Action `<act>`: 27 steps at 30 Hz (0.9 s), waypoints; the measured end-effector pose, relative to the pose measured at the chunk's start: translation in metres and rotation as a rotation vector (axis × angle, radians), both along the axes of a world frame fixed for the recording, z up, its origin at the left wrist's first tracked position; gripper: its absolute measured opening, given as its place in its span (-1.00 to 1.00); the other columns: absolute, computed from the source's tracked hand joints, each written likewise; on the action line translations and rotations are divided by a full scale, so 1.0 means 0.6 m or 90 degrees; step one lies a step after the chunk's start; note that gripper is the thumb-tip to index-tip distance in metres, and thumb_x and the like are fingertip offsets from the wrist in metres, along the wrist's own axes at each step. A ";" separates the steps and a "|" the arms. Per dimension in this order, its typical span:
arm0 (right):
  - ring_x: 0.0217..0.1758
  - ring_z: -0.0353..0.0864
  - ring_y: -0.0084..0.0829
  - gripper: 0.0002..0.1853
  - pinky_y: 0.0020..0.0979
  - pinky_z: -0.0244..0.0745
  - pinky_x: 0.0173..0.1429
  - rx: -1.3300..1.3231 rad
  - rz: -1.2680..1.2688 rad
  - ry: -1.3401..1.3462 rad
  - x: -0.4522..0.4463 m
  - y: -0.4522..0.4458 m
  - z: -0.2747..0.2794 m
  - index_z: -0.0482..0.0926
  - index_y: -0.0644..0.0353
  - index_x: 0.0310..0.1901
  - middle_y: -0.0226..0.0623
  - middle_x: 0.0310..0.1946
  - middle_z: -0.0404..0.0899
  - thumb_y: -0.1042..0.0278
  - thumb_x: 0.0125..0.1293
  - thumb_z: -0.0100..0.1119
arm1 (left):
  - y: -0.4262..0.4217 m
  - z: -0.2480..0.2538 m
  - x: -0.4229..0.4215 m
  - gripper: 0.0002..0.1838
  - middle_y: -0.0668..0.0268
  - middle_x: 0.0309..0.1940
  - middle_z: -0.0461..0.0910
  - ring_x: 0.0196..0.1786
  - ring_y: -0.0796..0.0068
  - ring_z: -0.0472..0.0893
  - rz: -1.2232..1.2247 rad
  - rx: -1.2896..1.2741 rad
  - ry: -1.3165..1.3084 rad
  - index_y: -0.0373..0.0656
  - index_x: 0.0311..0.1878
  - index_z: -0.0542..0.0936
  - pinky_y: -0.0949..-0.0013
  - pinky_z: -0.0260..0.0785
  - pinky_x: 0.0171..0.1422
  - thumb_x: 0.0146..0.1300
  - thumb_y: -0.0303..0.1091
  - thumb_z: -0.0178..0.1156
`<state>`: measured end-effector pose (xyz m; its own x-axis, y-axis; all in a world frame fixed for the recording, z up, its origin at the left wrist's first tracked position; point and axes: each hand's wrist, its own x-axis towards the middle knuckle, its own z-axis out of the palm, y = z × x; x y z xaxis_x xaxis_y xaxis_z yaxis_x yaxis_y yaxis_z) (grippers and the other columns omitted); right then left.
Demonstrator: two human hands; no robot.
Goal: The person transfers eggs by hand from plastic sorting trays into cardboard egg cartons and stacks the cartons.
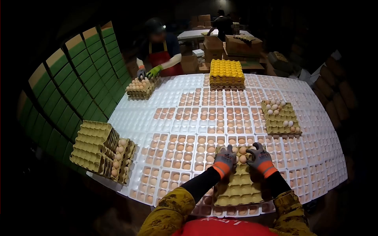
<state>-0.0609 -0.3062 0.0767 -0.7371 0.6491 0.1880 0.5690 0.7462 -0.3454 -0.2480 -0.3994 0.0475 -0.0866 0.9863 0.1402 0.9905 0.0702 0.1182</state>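
A yellowish pulp egg tray (239,193) lies in front of me on top of the white plastic egg packs. A few eggs (243,159) sit in its far rows, between my hands. My left hand (225,158), in a grey glove with an orange cuff, curls over the left side of these rows; whatever its fingers hold is hidden. From the right, my right hand (260,158), gloved alike, bends its fingers against an egg (242,150). The near rows of the tray show bare cups.
White packs (179,151), many filled with eggs, cover the table. Pulp trays (94,147) are stacked at left, yellow trays (225,70) at the back. Another tray (280,120) with eggs lies right. A co-worker (159,51) handles eggs at back left, beside green-and-tan stacks (75,70).
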 end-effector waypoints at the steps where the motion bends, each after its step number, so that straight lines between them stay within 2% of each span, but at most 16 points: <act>1: 0.06 0.63 -0.11 -0.55 -0.11 0.56 0.09 0.014 -0.020 -0.119 -0.024 0.001 -0.004 0.64 -0.07 0.08 -0.09 0.24 0.40 0.22 0.09 0.41 | 0.026 -0.038 0.004 -0.79 0.10 0.01 0.49 -0.02 0.04 0.62 -0.012 -0.014 0.096 -0.05 -0.17 0.70 0.13 0.59 -0.16 0.22 -0.19 0.26; 2: 0.06 0.63 -0.06 -0.55 -0.08 0.54 0.12 0.027 -0.042 -0.239 -0.042 0.003 -0.009 0.63 -0.09 0.08 -0.06 0.26 0.38 0.21 0.10 0.39 | 0.039 -0.062 0.005 -0.81 0.12 -0.02 0.48 -0.08 0.05 0.62 -0.003 -0.004 0.079 -0.07 -0.19 0.72 0.16 0.59 -0.16 0.23 -0.27 0.20; 5: 0.08 0.61 -0.05 -0.59 -0.08 0.55 0.09 0.064 -0.070 -0.256 -0.070 -0.013 -0.039 0.58 -0.09 0.08 -0.06 0.26 0.39 0.21 0.15 0.33 | 0.058 -0.050 0.007 -0.77 0.14 0.00 0.50 -0.04 0.06 0.60 -0.037 -0.051 0.132 -0.09 -0.16 0.73 0.13 0.57 -0.12 0.24 -0.21 0.20; 9: 0.11 0.60 -0.04 -0.49 -0.06 0.56 0.09 0.070 -0.083 -0.349 -0.080 -0.016 -0.036 0.54 -0.14 0.17 -0.10 0.28 0.38 0.13 0.14 0.35 | 0.049 -0.036 -0.023 -0.71 0.11 0.14 0.48 0.10 0.05 0.57 -0.058 -0.067 -0.023 -0.04 -0.06 0.72 0.10 0.53 0.02 0.23 -0.14 0.23; 11: 0.13 0.59 -0.03 -0.47 -0.05 0.55 0.14 0.059 -0.136 -0.324 -0.081 -0.031 -0.028 0.57 -0.14 0.17 -0.13 0.32 0.35 0.11 0.11 0.39 | -0.007 -0.006 -0.074 -0.63 0.16 0.16 0.49 0.07 0.26 0.62 -0.033 0.070 -0.285 -0.10 0.05 0.68 0.22 0.55 -0.07 0.21 -0.17 0.32; 13: 0.09 0.61 -0.06 -0.44 -0.10 0.57 0.12 0.068 -0.142 -0.207 -0.059 -0.024 -0.042 0.62 -0.11 0.13 -0.13 0.23 0.44 0.11 0.02 0.46 | -0.052 -0.015 -0.166 -0.51 0.27 0.01 0.58 -0.09 0.50 0.64 -0.090 0.021 -0.891 -0.14 0.19 0.61 0.38 0.54 -0.18 0.21 -0.21 0.41; 15: -0.11 0.68 -0.27 -0.48 -0.26 0.63 -0.02 -0.101 -0.199 -0.053 -0.031 -0.003 -0.044 0.65 0.01 0.10 -0.23 0.00 0.62 0.15 0.05 0.50 | -0.132 0.008 -0.288 -0.47 0.37 -0.17 0.63 -0.26 0.64 0.60 0.077 -0.126 -1.121 -0.14 0.23 0.58 0.53 0.50 -0.25 0.21 -0.23 0.45; 16: -0.21 0.67 -0.39 -0.52 -0.34 0.61 -0.10 -0.297 -0.298 0.146 -0.041 -0.016 -0.033 0.66 0.08 0.07 -0.30 -0.12 0.65 0.18 0.10 0.49 | -0.159 -0.027 -0.341 -0.47 0.41 -0.37 0.64 -0.49 0.68 0.53 0.167 -0.036 -1.164 -0.15 0.13 0.64 0.57 0.39 -0.46 0.11 -0.18 0.54; 17: -0.30 0.65 -0.50 -0.56 -0.43 0.60 -0.18 -0.480 -0.391 0.355 -0.056 -0.024 -0.007 0.66 0.15 0.04 -0.38 -0.23 0.69 0.20 0.14 0.49 | -0.176 -0.074 -0.401 -0.53 0.44 -0.40 0.63 -0.49 0.73 0.49 0.203 0.057 -1.175 -0.16 0.09 0.66 0.56 0.32 -0.50 0.13 -0.25 0.52; 18: -0.36 0.62 -0.62 -0.61 -0.49 0.55 -0.27 -0.480 -0.390 0.401 -0.087 -0.037 0.021 0.65 0.20 0.04 -0.44 -0.26 0.70 0.26 0.22 0.45 | -0.197 -0.114 -0.461 -0.55 0.43 -0.35 0.63 -0.46 0.71 0.49 0.285 0.086 -1.121 -0.21 0.14 0.62 0.58 0.35 -0.46 0.21 -0.30 0.45; 19: -0.32 0.63 -0.60 -0.60 -0.46 0.56 -0.24 -0.480 -0.385 0.360 -0.128 -0.048 0.034 0.65 0.20 0.03 -0.41 -0.25 0.70 0.25 0.19 0.47 | -0.196 -0.144 -0.493 -0.57 0.45 -0.40 0.62 -0.55 0.73 0.45 0.406 0.210 -1.118 -0.20 0.03 0.65 0.57 0.31 -0.49 0.11 -0.31 0.53; 21: -0.24 0.65 -0.55 -0.58 -0.41 0.57 -0.16 -0.484 -0.384 0.278 -0.221 -0.063 0.042 0.66 0.20 0.01 -0.37 -0.22 0.70 0.24 0.14 0.51 | -0.199 -0.133 -0.549 -0.52 0.32 -0.20 0.61 -0.40 0.61 0.53 0.445 0.306 -1.059 -0.23 0.03 0.64 0.52 0.39 -0.44 0.06 -0.27 0.57; 23: -0.11 0.65 -0.47 -0.55 -0.36 0.56 0.00 -0.335 -0.184 0.221 -0.300 -0.043 -0.041 0.68 0.22 -0.02 -0.30 -0.17 0.69 0.20 0.09 0.54 | -0.161 -0.196 -0.603 -0.56 0.29 -0.10 0.59 -0.03 0.41 0.59 0.338 0.363 -0.704 -0.25 0.05 0.64 0.34 0.49 0.02 0.14 -0.30 0.50; 24: -0.02 0.64 -0.38 -0.55 -0.31 0.52 0.13 -0.379 -0.204 0.192 -0.379 -0.063 -0.023 0.69 0.21 -0.06 -0.24 -0.11 0.67 0.17 0.06 0.56 | -0.147 -0.182 -0.609 -0.56 0.26 -0.03 0.57 0.05 0.35 0.57 0.298 0.335 -0.628 -0.20 0.06 0.65 0.29 0.47 0.09 0.11 -0.30 0.50; 25: -0.06 0.65 -0.31 -0.56 -0.31 0.53 0.10 -0.251 -0.127 0.157 -0.439 -0.061 -0.034 0.69 0.16 -0.08 -0.24 -0.11 0.66 0.12 0.05 0.55 | -0.131 -0.154 -0.617 -0.55 0.23 0.05 0.54 0.13 0.30 0.56 0.260 0.316 -0.551 -0.14 0.06 0.66 0.24 0.45 0.16 0.08 -0.30 0.51; 27: -0.05 0.65 -0.20 -0.53 -0.25 0.54 0.10 -0.198 -0.103 0.064 -0.549 -0.049 -0.059 0.69 0.10 -0.06 -0.23 -0.11 0.64 0.01 0.06 0.51 | -0.095 -0.145 -0.632 -0.51 0.21 0.11 0.48 0.15 0.18 0.56 0.292 0.308 -0.501 -0.02 0.07 0.66 0.18 0.46 0.19 0.02 -0.24 0.52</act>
<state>-0.3902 -0.3356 0.0415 -0.6079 0.7935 0.0293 0.6227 0.4993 -0.6025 -0.6270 -0.4563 -0.0394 -0.6791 0.6886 0.2543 0.5109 0.1946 0.8373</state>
